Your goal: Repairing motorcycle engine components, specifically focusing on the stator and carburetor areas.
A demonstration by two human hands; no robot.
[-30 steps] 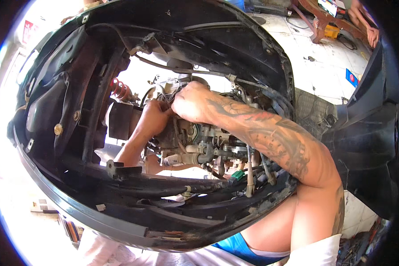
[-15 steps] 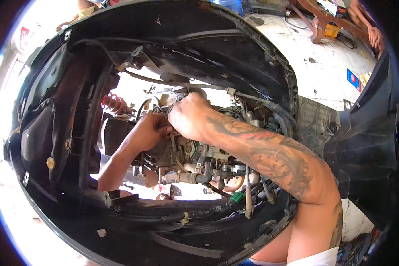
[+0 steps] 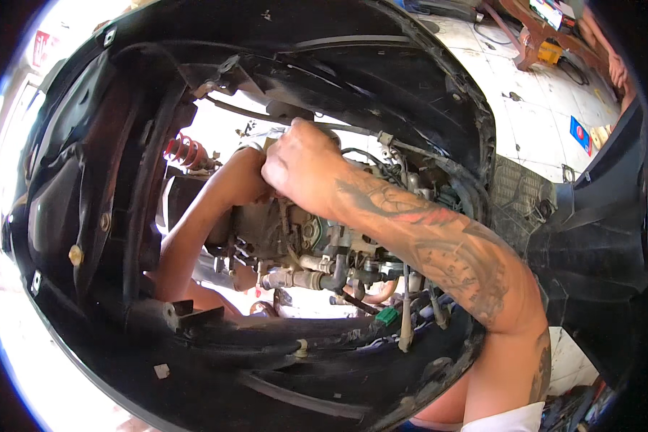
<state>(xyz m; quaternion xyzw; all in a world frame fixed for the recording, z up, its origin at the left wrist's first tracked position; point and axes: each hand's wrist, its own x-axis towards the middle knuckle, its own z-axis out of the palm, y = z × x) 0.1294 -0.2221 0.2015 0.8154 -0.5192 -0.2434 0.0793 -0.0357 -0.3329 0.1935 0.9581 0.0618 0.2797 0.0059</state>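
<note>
Head view: left hand (image 3: pixel 246 175) has slid behind right hand (image 3: pixel 302 164); cannot tell either grip.

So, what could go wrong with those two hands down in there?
The right hand covers part of the left hand, so a slip might go unseen. The left forearm passes close to a black bracket and might scrape against it. Anything dropped might lodge among the crowded engine parts.

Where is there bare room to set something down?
On tiled floor, upper right, mostly bare between the black body shell and blue packet. Crowded: around the engine, with hoses, left hand and right hand.
</note>
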